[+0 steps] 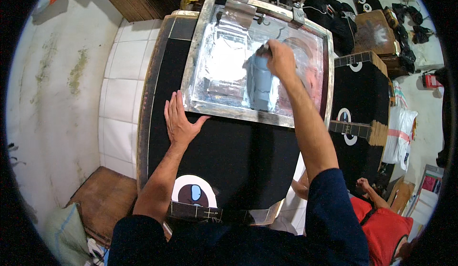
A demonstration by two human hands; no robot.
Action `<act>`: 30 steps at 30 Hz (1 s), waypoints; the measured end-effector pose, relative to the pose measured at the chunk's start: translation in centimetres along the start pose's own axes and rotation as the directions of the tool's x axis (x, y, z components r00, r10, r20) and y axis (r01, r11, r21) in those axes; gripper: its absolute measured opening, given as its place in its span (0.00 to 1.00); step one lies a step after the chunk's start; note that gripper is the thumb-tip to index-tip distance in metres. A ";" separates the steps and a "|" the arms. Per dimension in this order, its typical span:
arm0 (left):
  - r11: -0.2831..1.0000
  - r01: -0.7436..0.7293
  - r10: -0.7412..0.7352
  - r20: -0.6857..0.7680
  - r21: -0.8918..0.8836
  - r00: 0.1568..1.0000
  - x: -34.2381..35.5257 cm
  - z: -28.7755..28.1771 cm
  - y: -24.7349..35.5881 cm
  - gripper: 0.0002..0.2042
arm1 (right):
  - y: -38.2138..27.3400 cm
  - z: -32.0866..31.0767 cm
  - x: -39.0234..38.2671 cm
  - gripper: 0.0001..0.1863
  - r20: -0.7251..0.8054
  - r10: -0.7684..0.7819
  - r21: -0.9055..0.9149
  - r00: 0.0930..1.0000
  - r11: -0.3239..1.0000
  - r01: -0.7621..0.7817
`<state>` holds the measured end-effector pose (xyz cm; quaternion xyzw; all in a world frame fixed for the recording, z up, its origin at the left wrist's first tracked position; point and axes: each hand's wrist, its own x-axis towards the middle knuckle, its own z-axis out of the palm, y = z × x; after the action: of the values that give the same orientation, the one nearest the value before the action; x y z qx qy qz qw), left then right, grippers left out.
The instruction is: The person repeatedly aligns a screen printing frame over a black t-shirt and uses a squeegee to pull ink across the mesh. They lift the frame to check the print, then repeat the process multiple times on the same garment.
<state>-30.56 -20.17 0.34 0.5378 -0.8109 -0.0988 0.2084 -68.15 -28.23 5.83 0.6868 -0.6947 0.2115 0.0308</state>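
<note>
A screen-printing frame (257, 118) lies on the black fabric (224, 146) stretched over a board. My right hand (281, 61) is closed around a squeegee (263, 50), whose dark end shows beside the fingers; the hand and wrist hide the rest. Light blue ink (261, 87) spreads in a band down the mesh, just below and left of that hand. My left hand (182, 125) rests with fingers spread at the frame's near left corner, on the fabric, holding nothing. A printed eye (194, 193) in white, brown and blue marks the fabric's near end.
Metal hinge clamps (298, 15) sit at the frame's far edge. More fabric-covered boards with printed eyes (344, 115) stand to the right. A person in a red top (381, 225) is at the lower right. A brown board (104, 201) lies at the lower left beside a wall (62, 84).
</note>
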 end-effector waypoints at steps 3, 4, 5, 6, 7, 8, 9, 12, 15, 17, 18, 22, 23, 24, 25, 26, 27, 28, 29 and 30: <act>1.000 -0.003 0.003 -0.006 -0.011 1.000 0.2 -0.1 0.1 0.59 | -2.2 -1.9 -5.4 0.11 0.080 0.012 0.056 0.997 0.998 -0.017; 1.000 0.002 -0.002 -0.012 0.003 1.000 0.2 -0.1 0.2 0.59 | -2.5 -2.3 -6.1 0.13 0.152 0.028 0.069 0.988 0.997 -0.039; 1.000 0.003 -0.003 -0.008 -0.005 1.000 0.2 -0.1 0.2 0.58 | -2.0 -2.5 -5.7 0.13 0.127 0.002 0.078 0.992 0.997 -0.012; 1.000 0.003 -0.003 0.001 -0.006 1.000 0.2 -0.1 0.2 0.58 | -1.6 -2.5 -5.0 0.14 0.180 -0.007 0.084 0.984 0.996 -0.009; 1.000 0.000 0.000 0.002 0.000 1.000 0.2 -0.1 0.2 0.58 | -0.9 -2.2 -3.8 0.14 0.211 0.010 0.082 0.978 0.996 -0.028; 1.000 -0.002 0.001 0.008 0.012 1.000 0.3 -0.1 0.1 0.59 | 0.0 -1.5 -1.6 0.16 0.279 0.072 0.063 0.958 0.994 -0.093; 1.000 -0.001 0.001 0.007 0.004 1.000 0.3 -0.1 0.1 0.59 | 0.7 -0.8 0.2 0.16 0.146 0.047 0.021 0.988 0.998 -0.051; 1.000 0.010 -0.010 0.006 -0.009 1.000 0.2 -0.3 0.2 0.58 | 1.9 1.2 3.3 0.14 -0.046 0.016 -0.032 0.999 0.999 -0.018; 1.000 0.008 -0.008 -0.002 -0.024 1.000 0.3 -0.4 0.4 0.56 | 0.8 0.9 0.9 0.12 0.014 0.025 -0.033 1.000 0.999 -0.025; 1.000 0.020 -0.019 0.025 -0.018 1.000 0.3 -0.5 0.5 0.57 | -0.9 -0.3 -2.5 0.11 0.012 0.045 0.018 0.999 0.999 -0.046; 0.999 0.028 -0.027 0.030 -0.016 0.999 0.4 -0.5 0.6 0.57 | -1.8 -1.0 -4.2 0.11 0.109 0.084 -0.064 0.990 0.995 -0.078; 0.999 0.031 -0.032 0.051 0.007 0.998 0.4 -0.5 0.5 0.57 | -3.6 -2.5 -7.0 0.10 0.093 0.112 -0.080 0.989 0.991 -0.105; 1.000 0.023 -0.023 0.039 -0.002 0.999 0.4 -0.5 0.5 0.57 | -3.7 -2.6 -7.1 0.10 0.065 0.068 -0.071 0.996 0.995 -0.063; 1.000 0.026 -0.025 0.041 -0.005 0.999 0.3 -0.4 0.4 0.57 | -4.0 -2.7 -7.3 0.10 0.068 0.104 -0.076 0.992 0.992 -0.099; 1.000 0.027 -0.027 0.051 -0.004 0.998 0.3 -0.4 0.4 0.57 | -4.3 -2.9 -7.7 0.09 0.052 0.106 -0.066 0.993 0.993 -0.103; 1.000 0.017 -0.017 0.039 -0.011 0.999 0.3 -0.4 0.4 0.57 | -4.7 -3.2 -8.2 0.08 0.008 0.100 -0.056 0.995 0.994 -0.099; 1.000 0.015 -0.014 0.036 -0.014 0.999 0.3 -0.4 0.3 0.57 | -5.4 -3.8 -9.7 0.08 0.053 0.139 -0.091 0.989 0.987 -0.133; 1.000 0.024 -0.024 0.042 -0.013 0.999 0.2 -0.5 0.3 0.57 | -6.5 -4.5 -11.4 0.09 0.138 0.167 -0.165 0.976 0.976 -0.143; 1.000 0.021 -0.021 0.049 -0.005 0.999 0.3 -0.5 0.3 0.57 | -7.8 -5.0 -13.3 0.15 0.181 0.184 -0.193 0.966 0.970 -0.149; 0.999 0.011 -0.010 0.031 -0.031 0.999 0.3 -0.6 0.3 0.57 | -8.8 -6.0 -14.8 0.17 0.180 0.100 -0.217 0.979 0.974 -0.060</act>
<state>-30.67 -20.25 1.05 0.5371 -0.8095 -0.1208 0.2038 -60.36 -12.00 8.60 0.6681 -0.7401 0.0714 0.0283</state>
